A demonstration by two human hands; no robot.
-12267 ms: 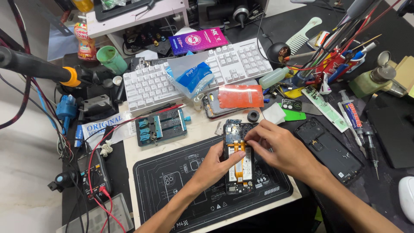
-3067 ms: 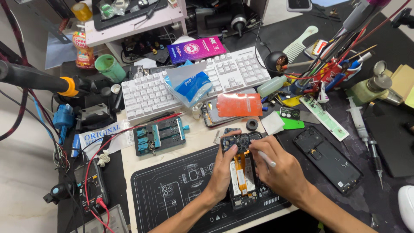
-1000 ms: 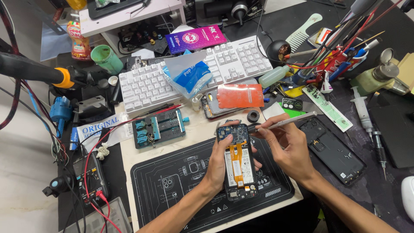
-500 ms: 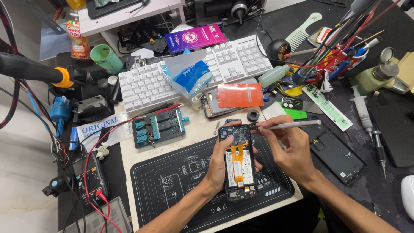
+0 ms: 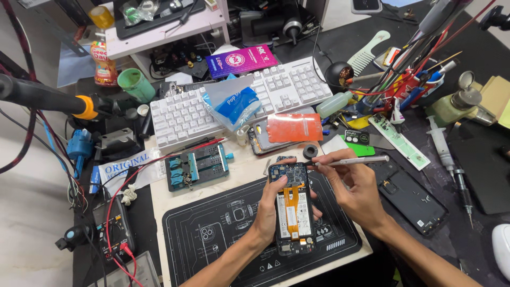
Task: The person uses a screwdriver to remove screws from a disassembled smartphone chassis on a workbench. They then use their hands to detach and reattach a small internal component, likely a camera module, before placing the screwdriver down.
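Bench crowded. White keyboard (image 5: 239, 103) at back, blue-and-clear plastic bag (image 5: 229, 102) lying across its keys. Teal clamp fixture (image 5: 195, 166) left of the work; small black ring (image 5: 310, 152) just beyond the phone's top edge; black back cover (image 5: 411, 199) to the right, near the right wrist.

Opened phone (image 5: 290, 207), back off, orange flex cable down its middle, sits over the black work mat (image 5: 223, 234). Left hand (image 5: 272, 210) wraps its left edge, fingers clamped on the body. Right hand (image 5: 357, 183) pinches a slim silver tool (image 5: 351, 160), fingers together, tip apparently at the phone's upper right corner; contact unclear.
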